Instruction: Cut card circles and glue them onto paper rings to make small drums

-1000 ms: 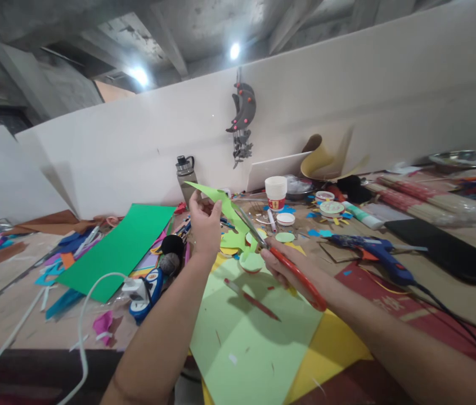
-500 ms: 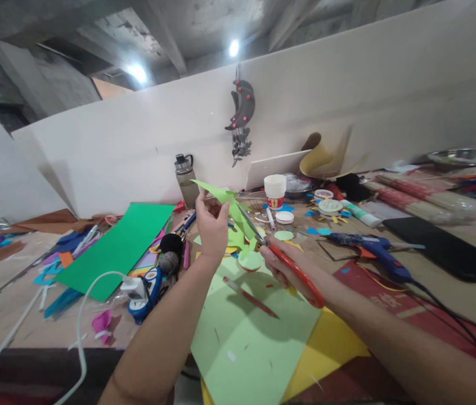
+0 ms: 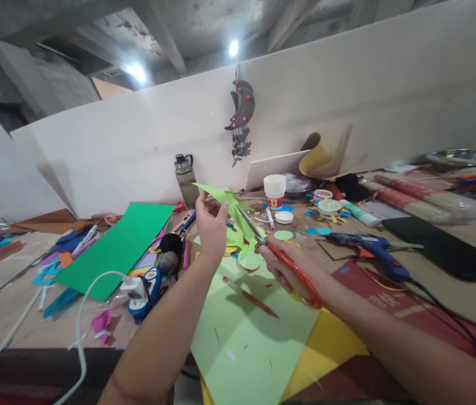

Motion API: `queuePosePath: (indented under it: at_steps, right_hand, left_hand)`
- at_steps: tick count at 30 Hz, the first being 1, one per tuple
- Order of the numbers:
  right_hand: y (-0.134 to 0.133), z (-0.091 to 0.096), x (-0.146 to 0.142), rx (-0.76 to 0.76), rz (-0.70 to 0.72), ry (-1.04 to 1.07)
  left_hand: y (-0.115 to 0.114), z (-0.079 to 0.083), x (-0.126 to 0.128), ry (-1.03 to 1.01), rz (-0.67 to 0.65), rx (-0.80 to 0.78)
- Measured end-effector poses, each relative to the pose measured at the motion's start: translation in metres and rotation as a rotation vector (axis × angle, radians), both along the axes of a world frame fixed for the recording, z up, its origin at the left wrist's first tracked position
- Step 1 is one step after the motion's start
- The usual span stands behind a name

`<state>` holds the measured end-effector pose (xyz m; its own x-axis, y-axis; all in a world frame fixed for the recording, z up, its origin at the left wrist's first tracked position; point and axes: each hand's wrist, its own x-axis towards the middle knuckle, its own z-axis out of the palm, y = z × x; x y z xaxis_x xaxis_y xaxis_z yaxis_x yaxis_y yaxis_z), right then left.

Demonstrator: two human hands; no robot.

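My left hand (image 3: 211,228) is closed on a piece of light green paper (image 3: 221,195), pinched between thumb and fingers, with cut parts hanging down on its right. Wrapped round the red handles of a pair of scissors (image 3: 295,269) is my right hand (image 3: 286,264). The scissor blades point up and left and lie against the paper's edge. Below the hands, a red pencil (image 3: 251,297) rests on a pale green sheet (image 3: 255,349), which lies over yellow paper (image 3: 331,349). A small round green-topped disc (image 3: 250,262) sits just under the hanging paper.
A blue glue gun (image 3: 368,250) with its cord lies at right, beside a black flat case (image 3: 440,247). Paper cups (image 3: 274,188) and a bottle (image 3: 186,183) stand at the back. At left are a green sheet (image 3: 120,242) and a power strip (image 3: 147,292) with a white cable.
The held paper has dipped very slightly. The scissors and both hands are in nearly the same place, still at the paper's edge.
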<state>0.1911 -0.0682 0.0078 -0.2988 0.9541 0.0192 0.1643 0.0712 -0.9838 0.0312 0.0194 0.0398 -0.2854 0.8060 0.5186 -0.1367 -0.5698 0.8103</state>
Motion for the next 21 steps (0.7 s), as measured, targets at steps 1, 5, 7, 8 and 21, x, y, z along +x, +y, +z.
queuePosePath:
  at_steps: [1,5,7,8,21]
  right_hand:
    - [0.000,0.001,0.000,-0.005,-0.004,0.000]
    - [-0.004,0.003,-0.001,0.002,-0.024,-0.004]
    - [-0.005,0.003,-0.001,0.009,-0.026,-0.002]
    - [-0.005,0.003,-0.001,0.012,-0.024,-0.007]
    - [0.004,-0.007,0.000,0.145,-0.042,-0.037]
  left_hand:
    - [0.001,0.000,0.000,-0.011,-0.007,-0.006]
    - [0.004,-0.002,0.000,-0.060,-0.045,-0.038]
    - [0.004,-0.001,0.000,-0.082,-0.065,-0.057]
    - [0.003,0.000,0.001,-0.096,-0.075,-0.069]
    - [-0.003,0.000,0.010,-0.176,-0.235,-0.161]
